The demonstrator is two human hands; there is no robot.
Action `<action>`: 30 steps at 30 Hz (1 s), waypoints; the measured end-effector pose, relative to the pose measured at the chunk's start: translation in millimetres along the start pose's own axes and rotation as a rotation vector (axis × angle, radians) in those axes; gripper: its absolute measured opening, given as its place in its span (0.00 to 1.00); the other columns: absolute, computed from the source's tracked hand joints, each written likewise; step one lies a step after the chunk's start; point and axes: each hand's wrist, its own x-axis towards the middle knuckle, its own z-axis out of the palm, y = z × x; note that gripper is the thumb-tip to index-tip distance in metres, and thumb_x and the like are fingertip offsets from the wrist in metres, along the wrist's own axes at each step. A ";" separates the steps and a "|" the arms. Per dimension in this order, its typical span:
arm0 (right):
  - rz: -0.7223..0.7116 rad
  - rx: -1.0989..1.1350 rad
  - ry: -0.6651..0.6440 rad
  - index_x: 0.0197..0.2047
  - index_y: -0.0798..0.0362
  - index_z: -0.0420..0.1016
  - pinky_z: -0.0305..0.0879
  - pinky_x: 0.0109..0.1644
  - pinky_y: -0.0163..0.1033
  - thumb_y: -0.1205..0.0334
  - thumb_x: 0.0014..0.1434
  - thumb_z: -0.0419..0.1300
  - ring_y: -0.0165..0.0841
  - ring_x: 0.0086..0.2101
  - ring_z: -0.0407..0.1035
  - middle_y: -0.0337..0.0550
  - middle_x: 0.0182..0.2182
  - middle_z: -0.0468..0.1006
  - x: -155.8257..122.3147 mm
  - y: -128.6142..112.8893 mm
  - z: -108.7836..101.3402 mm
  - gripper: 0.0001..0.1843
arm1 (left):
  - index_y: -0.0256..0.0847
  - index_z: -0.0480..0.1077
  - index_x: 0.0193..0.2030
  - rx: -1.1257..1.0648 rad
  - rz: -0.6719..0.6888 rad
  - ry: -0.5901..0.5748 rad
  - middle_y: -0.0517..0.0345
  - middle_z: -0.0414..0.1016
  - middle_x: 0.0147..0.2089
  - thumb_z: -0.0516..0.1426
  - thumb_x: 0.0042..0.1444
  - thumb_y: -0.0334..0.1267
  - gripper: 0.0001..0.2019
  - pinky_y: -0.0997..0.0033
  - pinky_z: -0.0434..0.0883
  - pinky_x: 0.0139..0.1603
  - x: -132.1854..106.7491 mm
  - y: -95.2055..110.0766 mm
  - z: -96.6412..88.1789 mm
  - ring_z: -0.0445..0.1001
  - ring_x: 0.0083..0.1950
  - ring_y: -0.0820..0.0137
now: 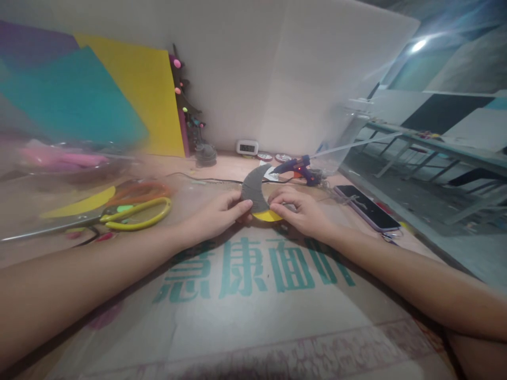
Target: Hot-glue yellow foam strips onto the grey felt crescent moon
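A crescent-moon cutout [254, 191], dark grey on the face toward me with yellow showing along its lower edge, is held up over the table between both hands. My left hand [227, 212] pinches its left lower side, thumb on the grey face. My right hand [295, 211] grips the lower right end near the yellow part, fingers curled. Just behind the moon lies a dark blue glue gun [299, 168] with a long clear glue stick and a small red light.
Yellow-handled scissors [137, 215] and a yellow curved piece [81, 203] lie left. A phone [368, 207] lies right. At the back stand a small digital clock [247, 148] and coloured sheets [134, 89]. A printed plastic sheet [253, 327] covers the table front.
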 end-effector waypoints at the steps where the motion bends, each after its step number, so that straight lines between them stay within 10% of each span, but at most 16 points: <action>1: 0.002 0.004 -0.002 0.31 0.53 0.74 0.64 0.47 0.40 0.61 0.64 0.56 0.34 0.39 0.70 0.44 0.35 0.78 -0.3 0.2 -0.2 0.11 | 0.37 0.69 0.38 -0.013 -0.001 0.004 0.56 0.75 0.33 0.51 0.61 0.50 0.17 0.70 0.70 0.36 0.3 -0.3 0.1 0.73 0.35 0.69; 30: 0.083 0.018 0.055 0.29 0.53 0.74 0.65 0.43 0.38 0.60 0.62 0.55 0.33 0.36 0.71 0.43 0.33 0.78 0.9 -3.0 -1.8 0.12 | 0.37 0.73 0.42 0.052 0.008 -0.039 0.58 0.77 0.37 0.56 0.58 0.44 0.12 0.73 0.69 0.37 0.3 5.4 -2.0 0.73 0.36 0.71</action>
